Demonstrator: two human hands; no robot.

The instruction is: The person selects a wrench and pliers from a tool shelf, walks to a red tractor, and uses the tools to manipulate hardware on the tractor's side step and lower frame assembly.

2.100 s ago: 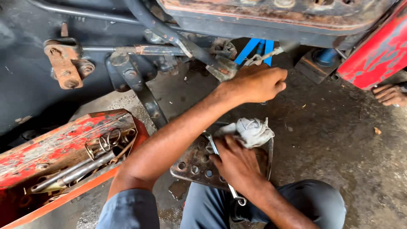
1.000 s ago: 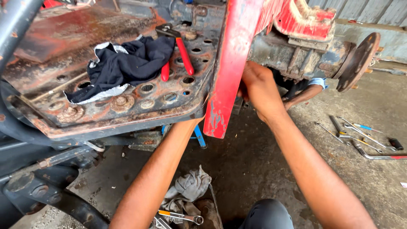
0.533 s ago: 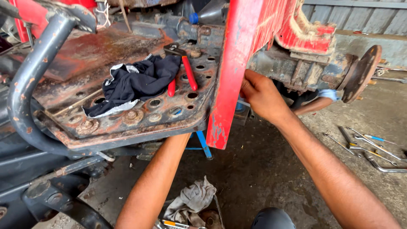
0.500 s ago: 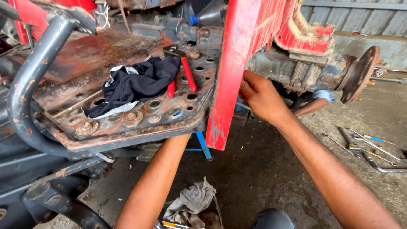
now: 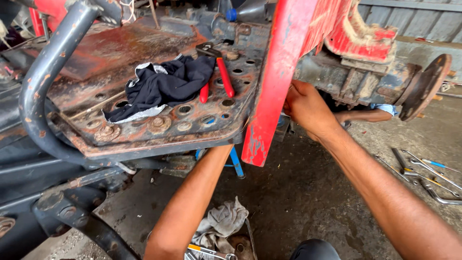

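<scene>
Behind the red fender edge [image 5: 279,82], my right hand [image 5: 305,108] had barely shifted since half a second earlier, its fingers curled, grip unclear. Below the rusty footplate [image 5: 159,127] my left hand stayed hidden; work there continued.

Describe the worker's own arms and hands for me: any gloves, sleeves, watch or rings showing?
Both arms are bare along every part in view, with no sleeves showing. The right hand wears no glove, and no watch, band or ring shows on it or its wrist. The left forearm is equally bare; the left hand itself is hidden behind the rusty perforated plate, so gloves or rings there cannot be told.
</scene>
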